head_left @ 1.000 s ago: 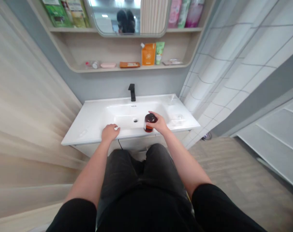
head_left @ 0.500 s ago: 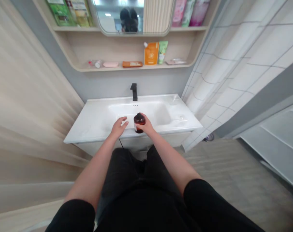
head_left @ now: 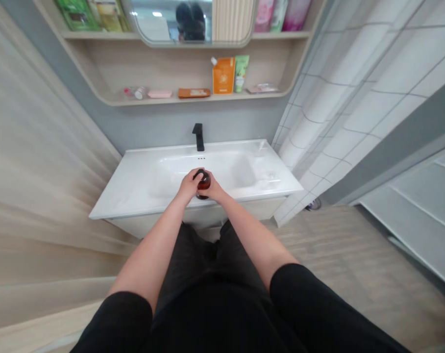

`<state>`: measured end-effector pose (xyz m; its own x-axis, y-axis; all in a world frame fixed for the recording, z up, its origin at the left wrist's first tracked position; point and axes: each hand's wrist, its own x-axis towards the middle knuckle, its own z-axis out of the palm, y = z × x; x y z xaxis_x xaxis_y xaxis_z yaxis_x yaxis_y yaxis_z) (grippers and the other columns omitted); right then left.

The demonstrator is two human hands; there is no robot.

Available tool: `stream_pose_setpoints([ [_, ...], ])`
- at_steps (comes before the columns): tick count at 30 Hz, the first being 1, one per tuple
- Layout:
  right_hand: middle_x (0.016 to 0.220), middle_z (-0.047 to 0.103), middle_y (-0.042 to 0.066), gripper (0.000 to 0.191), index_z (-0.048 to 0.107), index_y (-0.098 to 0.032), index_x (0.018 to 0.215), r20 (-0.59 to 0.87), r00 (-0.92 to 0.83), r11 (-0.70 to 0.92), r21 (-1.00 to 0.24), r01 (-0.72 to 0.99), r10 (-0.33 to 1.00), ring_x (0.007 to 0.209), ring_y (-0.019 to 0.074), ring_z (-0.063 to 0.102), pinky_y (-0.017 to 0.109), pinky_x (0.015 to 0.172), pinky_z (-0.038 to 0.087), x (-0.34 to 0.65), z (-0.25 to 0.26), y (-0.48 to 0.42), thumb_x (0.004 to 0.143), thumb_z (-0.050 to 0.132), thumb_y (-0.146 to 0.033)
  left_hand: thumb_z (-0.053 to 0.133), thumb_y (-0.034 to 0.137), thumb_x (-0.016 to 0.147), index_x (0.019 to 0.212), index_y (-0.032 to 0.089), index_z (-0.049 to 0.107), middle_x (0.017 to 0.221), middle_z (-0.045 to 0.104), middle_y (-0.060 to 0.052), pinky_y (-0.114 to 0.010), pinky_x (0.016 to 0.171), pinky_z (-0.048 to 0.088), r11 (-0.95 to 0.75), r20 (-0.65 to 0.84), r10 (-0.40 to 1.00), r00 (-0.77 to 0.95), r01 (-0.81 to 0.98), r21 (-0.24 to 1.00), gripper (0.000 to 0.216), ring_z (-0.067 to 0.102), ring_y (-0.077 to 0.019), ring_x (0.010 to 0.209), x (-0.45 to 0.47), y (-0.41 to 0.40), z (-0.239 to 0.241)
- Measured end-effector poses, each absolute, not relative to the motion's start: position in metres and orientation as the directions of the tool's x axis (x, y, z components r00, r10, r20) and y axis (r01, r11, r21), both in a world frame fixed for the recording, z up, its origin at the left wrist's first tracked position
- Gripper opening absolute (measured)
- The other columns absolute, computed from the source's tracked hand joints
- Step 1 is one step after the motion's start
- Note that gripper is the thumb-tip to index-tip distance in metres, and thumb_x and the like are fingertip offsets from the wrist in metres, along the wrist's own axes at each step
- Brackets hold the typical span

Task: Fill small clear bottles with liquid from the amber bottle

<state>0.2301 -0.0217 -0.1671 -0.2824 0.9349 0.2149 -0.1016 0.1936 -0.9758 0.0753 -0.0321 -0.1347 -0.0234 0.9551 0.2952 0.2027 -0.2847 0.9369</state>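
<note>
A dark amber bottle (head_left: 205, 181) with a black top is held over the front edge of the white sink (head_left: 240, 169). My right hand (head_left: 212, 188) wraps the bottle's body from the right. From the left, my left hand (head_left: 189, 184) closes over the bottle's black top, its fingers and thumb around it. Much of the top is hidden by those fingers.
Behind the basin stands a black faucet (head_left: 198, 137). A wall cabinet shelf (head_left: 134, 102) above carries an orange pouch (head_left: 223, 76), a green tube (head_left: 240, 73) and several small items. Clear objects (head_left: 270, 177) lie on the counter's right. A curtain (head_left: 42, 147) hangs at left.
My left hand has moved right from beside the bottle and taken hold of its top. The right hand keeps its hold on the body. The view has shifted slightly.
</note>
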Motion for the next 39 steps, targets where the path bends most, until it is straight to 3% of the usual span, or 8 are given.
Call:
stream_pose_setpoints([
  [6, 0.137, 0.078, 0.009, 0.106, 0.060, -0.022, 0.147, 0.226, -0.317, 0.210, -0.974, -0.083, 0.921, 0.131, 0.0359, 0.074, 0.058, 0.127, 0.055, 0.232, -0.173, -0.017, 0.051, 0.103, -0.029, 0.086, 0.044, 0.088, 0.118, 0.022, 0.086, 0.127, 0.087, -0.012, -0.054, 0.118, 0.061, -0.230, 0.245, 0.963, -0.110, 0.137, 0.964, 0.037, 0.080, -0.0328, 0.123, 0.078, -0.033, -0.129],
  [10, 0.136, 0.079, 0.008, 0.108, 0.059, -0.023, 0.151, 0.238, -0.332, 0.221, -0.971, -0.088, 0.913, 0.130, 0.0349, 0.074, 0.058, 0.127, 0.055, 0.233, -0.176, -0.020, 0.053, 0.104, -0.033, 0.093, 0.040, 0.082, 0.110, 0.021, 0.080, 0.118, 0.085, -0.011, -0.049, 0.108, 0.064, -0.205, 0.242, 0.947, -0.212, 0.183, 0.961, 0.036, 0.080, -0.0293, 0.113, 0.083, -0.034, -0.127],
  [15, 0.138, 0.078, 0.009, 0.107, 0.060, -0.023, 0.151, 0.268, -0.350, 0.241, -0.963, -0.119, 0.898, 0.129, 0.0336, 0.074, 0.056, 0.126, 0.056, 0.233, -0.180, -0.018, 0.055, 0.104, -0.034, 0.090, 0.032, 0.081, 0.113, 0.023, 0.078, 0.120, 0.084, -0.009, -0.046, 0.111, 0.061, -0.234, 0.256, 0.957, -0.136, 0.161, 0.959, 0.036, 0.078, -0.0275, 0.114, 0.082, -0.037, -0.119],
  [18, 0.139, 0.078, 0.009, 0.108, 0.059, -0.024, 0.153, 0.272, -0.361, 0.246, -0.962, -0.117, 0.892, 0.129, 0.0336, 0.075, 0.056, 0.125, 0.057, 0.233, -0.181, -0.017, 0.055, 0.103, -0.034, 0.092, 0.032, 0.077, 0.104, 0.023, 0.076, 0.110, 0.082, -0.006, -0.045, 0.106, 0.062, -0.221, 0.251, 0.954, -0.165, 0.178, 0.959, 0.033, 0.077, -0.0260, 0.105, 0.080, -0.039, -0.115],
  [25, 0.143, 0.077, 0.009, 0.106, 0.061, -0.025, 0.154, 0.296, -0.359, 0.268, -0.955, -0.127, 0.885, 0.133, 0.0330, 0.073, 0.055, 0.128, 0.054, 0.235, -0.180, -0.019, 0.058, 0.104, -0.035, 0.092, 0.027, 0.077, 0.104, 0.024, 0.071, 0.110, 0.082, -0.005, -0.042, 0.104, 0.061, -0.231, 0.256, 0.951, -0.171, 0.151, 0.961, 0.035, 0.077, -0.0241, 0.105, 0.082, -0.042, -0.112],
  [39, 0.149, 0.076, 0.011, 0.110, 0.059, -0.024, 0.158, 0.312, -0.377, 0.275, -0.950, -0.151, 0.872, 0.135, 0.0333, 0.074, 0.055, 0.126, 0.057, 0.234, -0.189, -0.013, 0.059, 0.104, -0.037, 0.094, 0.027, 0.079, 0.109, 0.024, 0.071, 0.110, 0.079, -0.005, -0.046, 0.108, 0.062, -0.259, 0.301, 0.938, -0.171, 0.231, 0.938, 0.038, 0.078, -0.0253, 0.106, 0.079, -0.037, -0.118],
])
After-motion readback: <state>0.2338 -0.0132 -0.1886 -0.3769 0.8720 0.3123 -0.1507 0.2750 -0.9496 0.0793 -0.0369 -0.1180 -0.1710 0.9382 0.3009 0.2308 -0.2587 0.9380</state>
